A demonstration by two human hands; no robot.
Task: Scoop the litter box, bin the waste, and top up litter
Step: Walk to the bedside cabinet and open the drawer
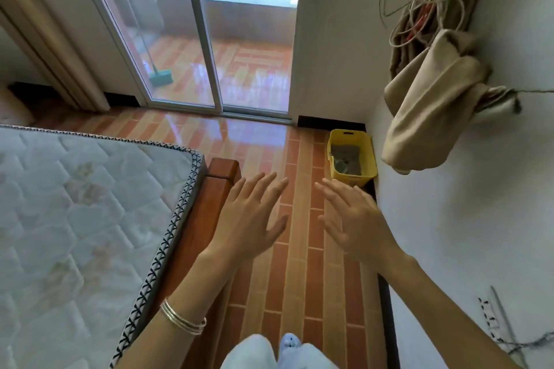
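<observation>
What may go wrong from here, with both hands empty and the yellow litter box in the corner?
1. The bundled curtain hangs above the litter box; bending down there, the head may bump it.
2. The passage between the wooden bed frame and the wall is narrow; a leg may knock the frame's corner.

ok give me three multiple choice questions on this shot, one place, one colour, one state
1. Where does the litter box stand?
A. on the mattress
B. on the floor by the right-hand wall
C. out on the balcony

2. What colour is it?
A. yellow
B. green
C. white

3. What are the left hand and right hand doing?
A. both gripping a scoop
B. one holding a bag
C. both open, holding nothing

Answers: B, it sits on the floor beside the wall; A, its sides are yellow; C, the fingers are spread and empty.
</observation>
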